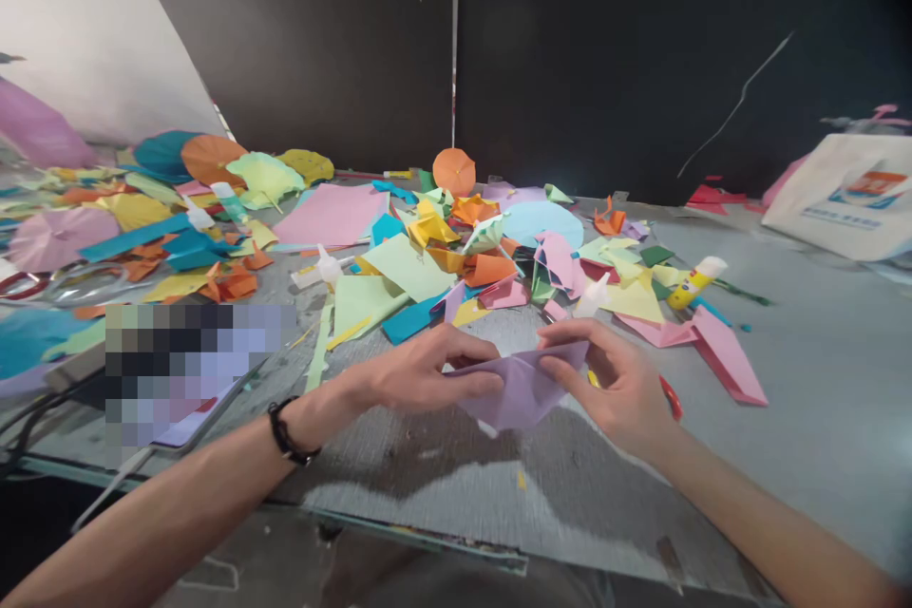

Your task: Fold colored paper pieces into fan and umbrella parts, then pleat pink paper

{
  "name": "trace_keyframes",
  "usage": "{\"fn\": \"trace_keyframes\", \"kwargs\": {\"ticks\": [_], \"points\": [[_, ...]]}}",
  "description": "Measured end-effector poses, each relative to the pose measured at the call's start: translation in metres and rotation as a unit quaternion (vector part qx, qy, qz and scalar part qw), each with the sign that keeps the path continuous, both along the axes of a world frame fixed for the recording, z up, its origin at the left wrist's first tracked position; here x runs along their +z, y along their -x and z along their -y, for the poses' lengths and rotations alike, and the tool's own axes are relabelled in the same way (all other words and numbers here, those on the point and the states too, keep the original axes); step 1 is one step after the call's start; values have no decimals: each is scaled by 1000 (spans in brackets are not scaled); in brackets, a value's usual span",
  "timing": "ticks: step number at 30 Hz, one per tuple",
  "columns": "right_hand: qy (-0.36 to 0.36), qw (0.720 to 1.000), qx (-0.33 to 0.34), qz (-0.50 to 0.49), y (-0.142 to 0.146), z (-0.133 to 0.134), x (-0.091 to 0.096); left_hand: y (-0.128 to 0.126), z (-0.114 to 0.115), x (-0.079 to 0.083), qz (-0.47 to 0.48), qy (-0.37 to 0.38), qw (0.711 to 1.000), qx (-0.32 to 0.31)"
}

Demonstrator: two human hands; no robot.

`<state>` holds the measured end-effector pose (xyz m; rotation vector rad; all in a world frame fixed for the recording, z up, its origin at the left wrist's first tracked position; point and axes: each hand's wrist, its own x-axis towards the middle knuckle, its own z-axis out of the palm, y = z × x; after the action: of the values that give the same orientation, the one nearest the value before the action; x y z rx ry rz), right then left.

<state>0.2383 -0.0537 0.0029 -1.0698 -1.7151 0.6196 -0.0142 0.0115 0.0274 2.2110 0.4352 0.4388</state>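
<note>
I have the paper sheet point(523, 388) between my left hand point(431, 369) and right hand point(621, 385), over the table point(805, 475). Behind it lie paper scraps point(413, 268), with a glue stick point(696, 283) toward their right and a bag point(845, 199) farther right. Behind the table stand 2 panels point(627, 57).

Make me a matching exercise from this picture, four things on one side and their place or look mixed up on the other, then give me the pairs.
Things:
1. black bracelet
2. purple paper
3. white bag
4. glue stick beyond the right hand

Descriptions:
A. yellow with a pale end
B. held by the left hand and the right
C. around the left wrist
D. at the view's right edge

Pairs: 1-C, 2-B, 3-D, 4-A
</note>
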Motion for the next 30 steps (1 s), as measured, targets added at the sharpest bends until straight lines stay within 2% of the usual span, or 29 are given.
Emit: {"fn": "trace_keyframes", "kwargs": {"ticks": [2, 4, 7, 9, 14, 20, 24, 30], "points": [[41, 998, 13, -42, 1, 0, 3, 0, 1, 1, 15, 52, 999, 5], [111, 988, 41, -98, 2, 1, 5, -1, 3, 1, 33, 93, 995, 16], [224, 957, 69, -169, 4, 0, 7, -3, 5, 1, 51, 96, 993, 40], [256, 947, 67, -184, 5, -1, 6, -4, 6, -1, 53, 81, 994, 56], [225, 963, 11, -146, 8, -4, 4, -5, 5, -5, 23, 43, 995, 84], [150, 983, -1, -107, 9, -4, 2, -4, 2, -9, 20, 120, 991, 54], [132, 988, -11, -80, 11, -2, 3, -7, 4, -13, 13, 143, 988, 63], [127, 988, -67, -63, 19, 6, -1, -11, 9, -16, 27, 89, 990, 102]]}}
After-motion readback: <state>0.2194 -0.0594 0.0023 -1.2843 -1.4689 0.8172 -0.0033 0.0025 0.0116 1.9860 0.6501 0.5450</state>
